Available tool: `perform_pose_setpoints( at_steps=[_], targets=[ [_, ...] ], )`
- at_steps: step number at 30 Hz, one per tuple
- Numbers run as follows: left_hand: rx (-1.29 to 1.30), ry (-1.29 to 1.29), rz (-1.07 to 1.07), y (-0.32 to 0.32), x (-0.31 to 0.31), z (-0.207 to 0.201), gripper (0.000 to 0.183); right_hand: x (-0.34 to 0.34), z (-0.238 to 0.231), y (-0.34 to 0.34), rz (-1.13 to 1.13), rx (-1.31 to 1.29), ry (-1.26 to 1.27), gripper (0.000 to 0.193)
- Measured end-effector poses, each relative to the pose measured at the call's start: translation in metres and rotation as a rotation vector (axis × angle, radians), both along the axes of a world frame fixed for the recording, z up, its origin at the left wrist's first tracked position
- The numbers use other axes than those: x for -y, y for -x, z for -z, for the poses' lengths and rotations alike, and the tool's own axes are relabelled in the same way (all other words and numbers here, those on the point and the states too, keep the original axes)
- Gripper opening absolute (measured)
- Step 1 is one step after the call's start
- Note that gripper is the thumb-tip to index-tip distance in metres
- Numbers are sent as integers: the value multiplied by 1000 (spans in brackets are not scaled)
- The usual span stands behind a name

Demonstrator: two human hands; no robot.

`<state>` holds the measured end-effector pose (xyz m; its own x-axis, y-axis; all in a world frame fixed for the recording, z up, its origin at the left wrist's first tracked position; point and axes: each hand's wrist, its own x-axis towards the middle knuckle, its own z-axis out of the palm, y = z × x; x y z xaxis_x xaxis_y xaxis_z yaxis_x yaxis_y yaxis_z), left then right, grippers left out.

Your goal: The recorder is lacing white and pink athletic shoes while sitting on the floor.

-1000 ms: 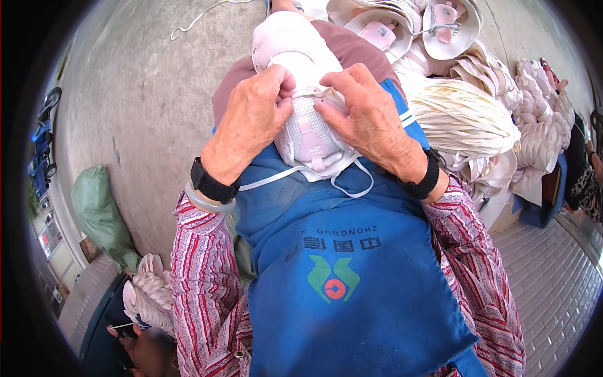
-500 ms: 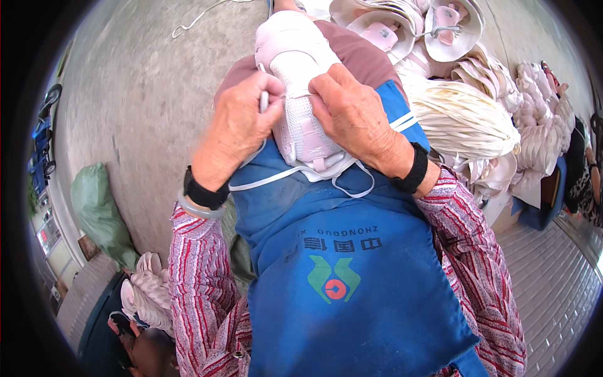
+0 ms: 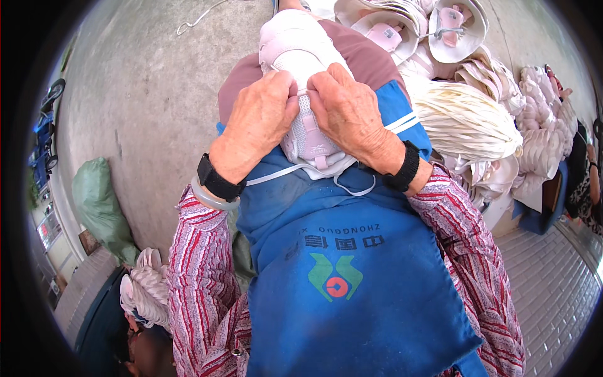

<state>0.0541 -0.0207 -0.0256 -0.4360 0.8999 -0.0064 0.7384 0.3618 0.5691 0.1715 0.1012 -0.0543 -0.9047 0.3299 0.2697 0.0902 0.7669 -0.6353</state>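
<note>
A pale pink and white shoe upper (image 3: pixel 298 41) lies over my lap, its toe pointing away from me and its pink tongue (image 3: pixel 319 147) nearest me. My left hand (image 3: pixel 260 122) is closed at the left row of eyelets, its fingertips hidden; the lace it held is mostly covered. Opposite it, my right hand (image 3: pixel 352 116) pinches the right eyelet edge, thumb turned inward. The knuckles nearly meet over the middle. A white shoelace (image 3: pixel 276 174) trails from the left side across the blue apron (image 3: pixel 295 213), and a loop hangs below the collar.
At the right lies a thick bundle of cream laces (image 3: pixel 468 119), beside stacked shoe uppers (image 3: pixel 540 147). A green sack (image 3: pixel 100 201) stands on the floor at left. More uppers (image 3: pixel 147 292) fill a dark container at lower left. Another person (image 3: pixel 581 182) is at the far right.
My left hand has moved right and turned palm down, closing in on my right hand. The lace seen between its fingers is now hidden. My right hand has barely shifted.
</note>
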Motion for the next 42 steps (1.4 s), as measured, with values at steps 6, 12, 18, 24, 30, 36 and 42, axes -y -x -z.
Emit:
perform_pose_setpoints(
  at_steps=[6,12,18,24,30,36,42],
  targets=[
    [98,-34,90,14,2,-4,9,-3,-9,-6,-20,-33,163,15],
    [316,45,64,18,6,-17,7,-18,-20,-21,-30,29,189,30],
    [369,106,30,22,6,-16,10,4,-8,-28,-8,47,-116,52],
    [315,40,-6,31,11,5,12,1,15,-5,-5,-2,-128,42],
    [468,129,-52,25,10,-5,8,-10,9,-17,40,4,-113,43],
    [733,-6,-347,-9,26,-6,12,-13,-21,-22,-85,-159,-153,34],
    [441,-49,-327,-42,30,10,25,-11,-16,2,-287,-15,-259,26]
  ],
)
